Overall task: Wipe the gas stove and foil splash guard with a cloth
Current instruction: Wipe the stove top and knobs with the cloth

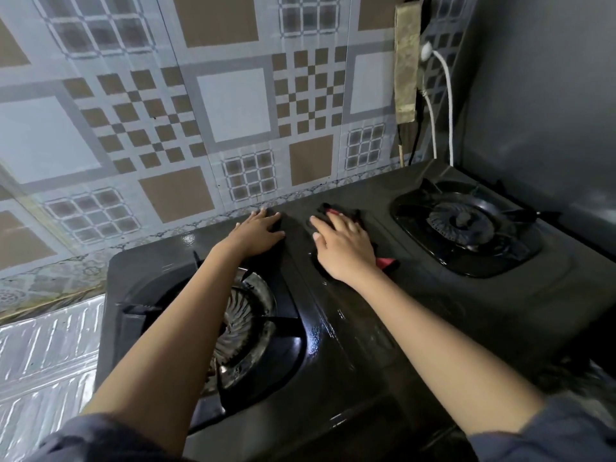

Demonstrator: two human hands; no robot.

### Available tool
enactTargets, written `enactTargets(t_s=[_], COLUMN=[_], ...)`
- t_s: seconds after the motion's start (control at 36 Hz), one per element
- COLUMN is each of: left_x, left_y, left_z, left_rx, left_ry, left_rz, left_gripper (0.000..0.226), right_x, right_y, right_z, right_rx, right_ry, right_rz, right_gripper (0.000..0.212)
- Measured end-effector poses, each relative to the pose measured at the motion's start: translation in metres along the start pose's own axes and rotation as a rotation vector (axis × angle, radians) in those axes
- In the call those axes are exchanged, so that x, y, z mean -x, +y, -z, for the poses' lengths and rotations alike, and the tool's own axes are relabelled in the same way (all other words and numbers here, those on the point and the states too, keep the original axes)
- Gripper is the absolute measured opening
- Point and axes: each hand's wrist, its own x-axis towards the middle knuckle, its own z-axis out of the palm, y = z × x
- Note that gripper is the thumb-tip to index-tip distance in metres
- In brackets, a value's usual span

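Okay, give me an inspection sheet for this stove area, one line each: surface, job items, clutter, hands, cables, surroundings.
Surface: black two-burner gas stove, glossy wet streaks down the middle strip.
Job's things: dark cloth with red edge under right hand; foil splash guard at lower left.
Clutter: nothing seen.
Grippers: left hand flat on stove near the back edge, empty; right hand pressing the cloth.
Cables: white cord and dark cord hanging behind the right burner.
Surroundings: patterned wall covering.

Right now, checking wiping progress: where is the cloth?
In the head view, the cloth lies under the right hand, mid-stove between both burners.
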Motion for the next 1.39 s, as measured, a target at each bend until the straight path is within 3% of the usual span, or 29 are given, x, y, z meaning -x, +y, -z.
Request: enactTargets(t_s=[0.17, 0.33, 0.64, 0.78, 1.03, 1.39], left_x=[-0.002, -0.004, -0.008, -0.008, 0.017, 0.055], left_y=[-0.006, 0.005, 0.066, 0.082, 0.097, 0.076], left_z=[0.003, 0.005, -0.002, -0.016, -0.035, -0.043], left_rx=[0.072, 0.045, -0.157, -0.184, -0.144, -0.12], left_ry=[0.011, 0.005, -0.041, 0.015, 0.012, -0.01], left_rz=[-0.026, -0.014, 0.04, 0.072, 0.056, -0.024], left_gripper=[0.059, 0.059, 0.045, 0.039, 0.056, 0.057], right_x=[0.026, 0.044, -0.008, -0.023, -0.008, 0.042], right_y=[-0.01, 0.029, 0.069, 0.073, 0.082, 0.086], right_z=[-0.004, 0.021, 0.033, 0.03, 0.03, 0.035], right_rx=[-0.008, -0.02, 0.001, -0.027, -0.056, -0.048], right_ry=[-0.04, -0.198, -0.172, -0.159, -0.143, -0.067], right_rz=[0.27, 0.447, 0.292, 0.154, 0.058, -0.011], right_gripper=[0.043, 0.042, 0.044, 0.046, 0.047, 0.047])
